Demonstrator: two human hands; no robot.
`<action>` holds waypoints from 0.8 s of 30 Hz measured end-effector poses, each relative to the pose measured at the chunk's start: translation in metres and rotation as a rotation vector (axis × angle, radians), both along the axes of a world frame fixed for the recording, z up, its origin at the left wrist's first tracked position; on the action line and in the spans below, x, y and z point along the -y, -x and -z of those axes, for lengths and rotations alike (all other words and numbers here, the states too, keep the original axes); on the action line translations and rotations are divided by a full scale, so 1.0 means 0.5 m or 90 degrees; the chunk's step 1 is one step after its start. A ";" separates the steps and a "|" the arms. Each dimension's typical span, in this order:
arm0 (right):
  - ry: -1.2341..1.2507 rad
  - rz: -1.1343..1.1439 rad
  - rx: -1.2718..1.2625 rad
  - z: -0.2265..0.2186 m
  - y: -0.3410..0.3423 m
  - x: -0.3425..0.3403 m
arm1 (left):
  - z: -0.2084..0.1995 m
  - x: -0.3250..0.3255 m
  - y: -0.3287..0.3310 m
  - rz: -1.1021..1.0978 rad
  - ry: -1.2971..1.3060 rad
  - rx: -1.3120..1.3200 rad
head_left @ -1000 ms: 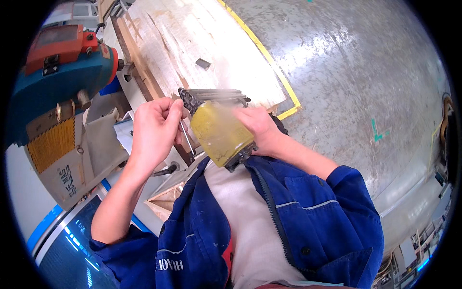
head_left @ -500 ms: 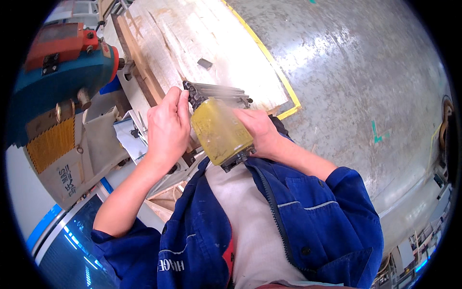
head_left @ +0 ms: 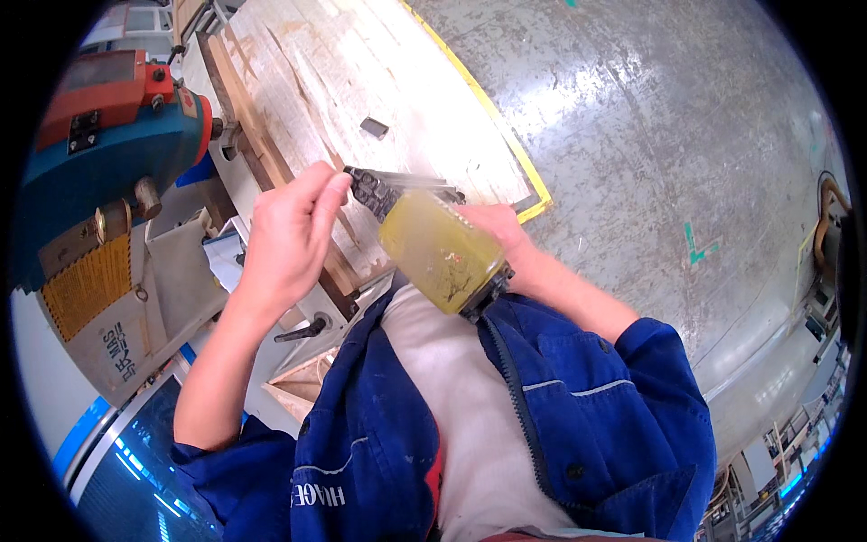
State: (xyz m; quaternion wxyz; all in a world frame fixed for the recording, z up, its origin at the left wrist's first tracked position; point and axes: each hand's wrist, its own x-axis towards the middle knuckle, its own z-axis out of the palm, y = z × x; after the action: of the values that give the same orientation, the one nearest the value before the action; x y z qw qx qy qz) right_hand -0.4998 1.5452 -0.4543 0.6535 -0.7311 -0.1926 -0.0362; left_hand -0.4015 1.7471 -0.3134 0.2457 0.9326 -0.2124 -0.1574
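Note:
In front of my chest is a nail gun [head_left: 442, 253] with a boxy, dull yellow body, a black end cap and a dark, rail-like magazine. It is tilted and slightly blurred. My right hand [head_left: 495, 224] is closed round its far side, the fingers mostly hidden behind the body. At the tool's dark nose [head_left: 368, 191], the thumb and forefinger of my left hand [head_left: 293, 230] are pinched together against its tip. A small dark rectangular piece [head_left: 374, 127] lies on the pale worn bench top [head_left: 307, 81] beyond the tool.
A blue and red machine [head_left: 126, 126] stands at the left. Beside it is a beige housing [head_left: 108, 343]. A black crank handle [head_left: 305, 329] sticks out below the bench's near end. Yellow tape [head_left: 479, 90] edges the bench top, with grey floor [head_left: 632, 135] to the right.
The nail gun has swung a little to the right, its end cap tipping further right. My left hand has shifted slightly left, still at the nose. The crank handle has come into clearer view.

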 end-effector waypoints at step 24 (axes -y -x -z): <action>0.004 0.016 0.059 -0.027 0.019 -0.060 | -0.075 -0.019 0.017 -0.062 -0.073 -0.212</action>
State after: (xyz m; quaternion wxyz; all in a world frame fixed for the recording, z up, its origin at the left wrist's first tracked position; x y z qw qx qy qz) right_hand -0.5092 1.5754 -0.4407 0.6412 -0.7330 -0.2134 -0.0778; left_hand -0.4099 1.7568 -0.2758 0.2310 0.9153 -0.1138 -0.3096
